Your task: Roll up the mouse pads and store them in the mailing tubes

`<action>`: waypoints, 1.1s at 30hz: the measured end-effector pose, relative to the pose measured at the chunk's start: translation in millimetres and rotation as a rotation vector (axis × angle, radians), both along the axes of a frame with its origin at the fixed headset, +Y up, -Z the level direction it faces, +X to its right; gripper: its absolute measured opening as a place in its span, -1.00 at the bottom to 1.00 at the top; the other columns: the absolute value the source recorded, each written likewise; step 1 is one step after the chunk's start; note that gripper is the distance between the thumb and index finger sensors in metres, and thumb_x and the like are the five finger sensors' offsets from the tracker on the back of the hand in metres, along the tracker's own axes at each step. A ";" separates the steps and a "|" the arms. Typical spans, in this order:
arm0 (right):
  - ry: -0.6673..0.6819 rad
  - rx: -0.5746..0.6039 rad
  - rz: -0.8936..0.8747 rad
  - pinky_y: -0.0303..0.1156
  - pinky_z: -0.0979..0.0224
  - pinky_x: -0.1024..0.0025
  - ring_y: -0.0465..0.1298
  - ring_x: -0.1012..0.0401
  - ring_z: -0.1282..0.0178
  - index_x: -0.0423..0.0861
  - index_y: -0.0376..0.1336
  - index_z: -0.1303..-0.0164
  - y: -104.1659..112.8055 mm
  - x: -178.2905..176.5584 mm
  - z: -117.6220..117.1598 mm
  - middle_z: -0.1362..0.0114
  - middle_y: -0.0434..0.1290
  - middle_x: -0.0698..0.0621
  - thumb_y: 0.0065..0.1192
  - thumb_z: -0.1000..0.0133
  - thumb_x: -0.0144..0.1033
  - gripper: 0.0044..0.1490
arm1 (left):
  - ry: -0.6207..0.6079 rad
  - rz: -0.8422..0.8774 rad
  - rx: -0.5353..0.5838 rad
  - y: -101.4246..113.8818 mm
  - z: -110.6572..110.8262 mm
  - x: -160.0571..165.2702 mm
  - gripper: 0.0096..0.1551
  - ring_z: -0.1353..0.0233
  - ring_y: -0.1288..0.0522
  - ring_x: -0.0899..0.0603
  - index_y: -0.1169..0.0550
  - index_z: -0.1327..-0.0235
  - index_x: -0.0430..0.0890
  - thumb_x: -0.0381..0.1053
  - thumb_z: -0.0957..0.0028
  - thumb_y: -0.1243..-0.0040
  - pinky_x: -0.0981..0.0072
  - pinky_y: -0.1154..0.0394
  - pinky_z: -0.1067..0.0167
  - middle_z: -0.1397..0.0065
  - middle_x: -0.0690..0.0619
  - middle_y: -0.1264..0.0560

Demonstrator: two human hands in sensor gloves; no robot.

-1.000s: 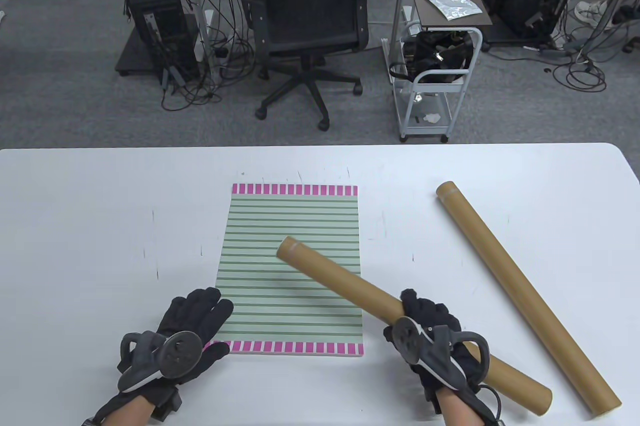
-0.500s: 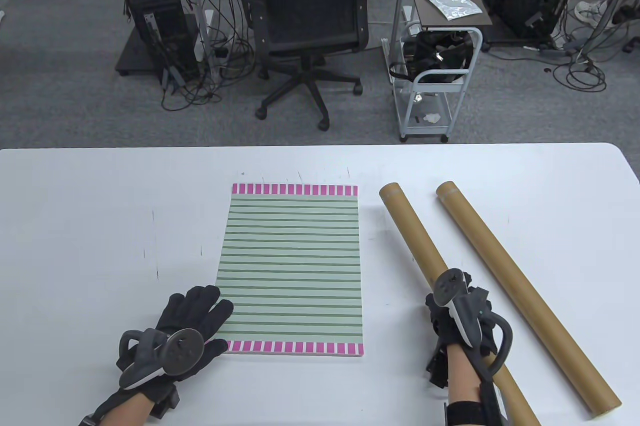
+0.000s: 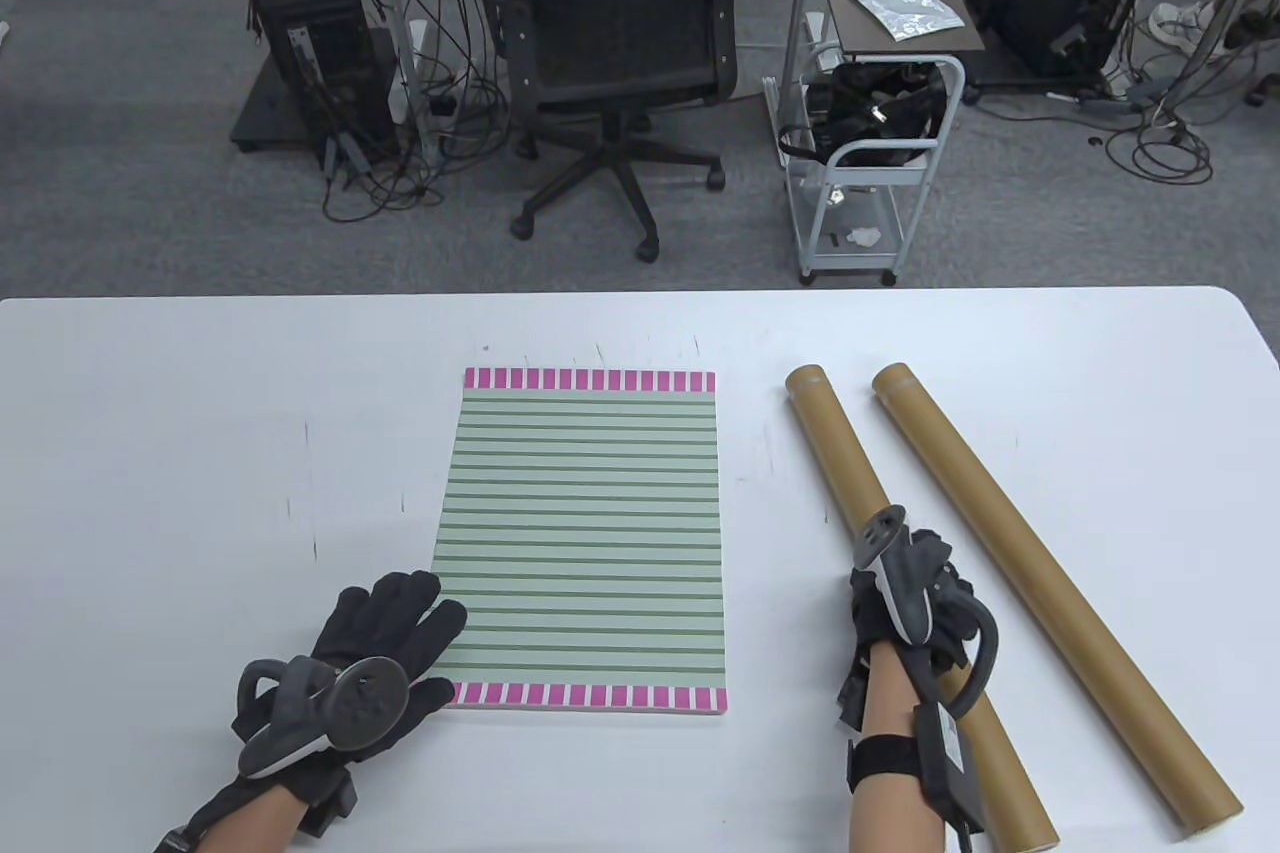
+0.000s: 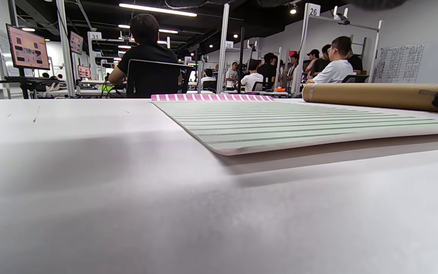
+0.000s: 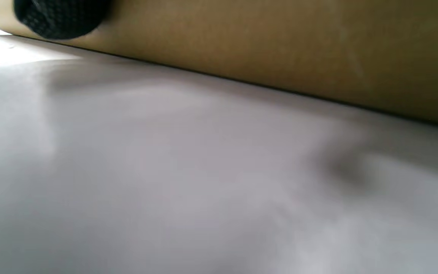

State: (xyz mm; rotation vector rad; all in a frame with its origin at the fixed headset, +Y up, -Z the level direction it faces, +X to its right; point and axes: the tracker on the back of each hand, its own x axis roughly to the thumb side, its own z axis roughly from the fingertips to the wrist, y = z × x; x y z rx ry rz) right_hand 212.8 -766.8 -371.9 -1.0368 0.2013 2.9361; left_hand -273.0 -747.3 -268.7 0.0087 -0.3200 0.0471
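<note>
A green striped mouse pad [image 3: 580, 533] with pink end bands lies flat at the middle of the white table [image 3: 150, 453]. My left hand [image 3: 400, 618] rests with straight fingers on its near left corner. My right hand [image 3: 925, 573] grips the mid part of a brown cardboard mailing tube [image 3: 840, 463], which lies on the table just right of the pad. A second tube [image 3: 1040, 573] lies parallel further right. In the right wrist view the held tube [image 5: 280, 45] sits on the table with a fingertip [image 5: 59, 15] on it. The left wrist view shows the pad [image 4: 280, 121] and the tube [image 4: 371, 95] behind it.
Beyond the table's far edge stand an office chair [image 3: 620, 43], a small white cart [image 3: 870, 163] and computer towers with cables. Several people sit at desks in the left wrist view's background.
My right hand swung the tube off the pad to the right and laid it on the table beside the second tube. The left hand has stayed on the pad's corner.
</note>
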 end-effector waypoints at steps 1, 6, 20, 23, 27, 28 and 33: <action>0.004 -0.004 0.001 0.33 -0.46 -0.10 0.34 -0.07 -0.34 -0.02 -0.10 -0.63 -0.1 -0.1 -0.7 -0.45 0.30 -0.13 0.08 -0.01 0.13 0.01 | 0.004 -0.007 0.002 -0.1 -0.1 -0.7 -0.14 -0.81 0.03 0.00 -0.10 -0.53 0.44 0.44 0.14 0.02 0.00 0.01 -0.78 -0.78 0.28 0.05; 0.007 -0.010 -0.003 0.32 -0.46 -0.11 0.34 -0.09 -0.34 -0.05 -0.10 -0.64 2.5 -1.1 0.9 -0.46 0.30 -0.13 0.08 -0.01 0.13 0.03 | 0.018 -0.001 -0.001 -0.2 -1.2 -3.0 -0.14 -0.81 0.04 0.00 -0.10 -0.53 0.45 0.43 0.14 0.02 0.01 0.02 -0.79 -0.78 0.28 0.05; 0.017 0.053 0.208 0.30 -0.49 -0.12 0.35 -0.09 -0.46 -0.07 0.01 -0.63 89.9 71.7 37.3 -0.58 0.27 -0.11 0.09 0.04 0.27 0.09 | 0.035 -0.008 0.029 3.2 0.5 -8.1 -0.14 -0.81 0.02 0.00 -0.11 -0.52 0.44 0.44 0.15 0.02 0.01 0.00 -0.78 -0.77 0.29 0.03; -0.011 -0.013 0.221 0.27 -0.51 -0.15 0.32 -0.10 -0.52 -0.06 0.00 -0.64 90.1 103.4 53.9 -0.63 0.23 -0.11 0.15 0.06 0.24 0.11 | 0.042 -0.005 0.026 3.4 0.0 -8.7 -0.14 -0.81 0.02 0.00 -0.11 -0.52 0.45 0.44 0.15 0.02 0.01 0.00 -0.78 -0.77 0.29 0.03; -0.050 -0.139 0.171 0.23 -0.54 -0.20 0.26 -0.14 -0.58 -0.06 -0.04 -0.66 70.8 141.5 72.1 -0.67 0.18 -0.12 0.19 0.08 0.23 0.16 | 0.052 -0.002 0.007 1.3 -1.7 -7.6 -0.14 -0.81 0.02 0.01 -0.11 -0.52 0.44 0.44 0.14 0.02 0.00 0.00 -0.78 -0.77 0.29 0.03; -0.060 -0.124 0.161 0.23 -0.54 -0.18 0.29 -0.11 -0.55 -0.06 -0.05 -0.66 65.3 148.0 75.9 -0.64 0.21 -0.09 0.19 0.08 0.23 0.15 | 0.053 -0.006 -0.001 0.4 -2.4 -6.6 -0.14 -0.81 0.02 0.00 -0.11 -0.52 0.45 0.44 0.14 0.02 0.01 0.01 -0.78 -0.77 0.29 0.03; -0.058 -0.146 0.094 0.23 -0.53 -0.21 0.29 -0.15 -0.55 -0.06 -0.04 -0.66 41.7 163.2 75.1 -0.64 0.21 -0.10 0.22 0.11 0.24 0.18 | 0.046 -0.030 -0.003 -1.8 -2.4 -4.2 -0.14 -0.81 0.02 0.01 -0.10 -0.52 0.46 0.44 0.14 0.03 0.01 0.01 -0.79 -0.77 0.30 0.04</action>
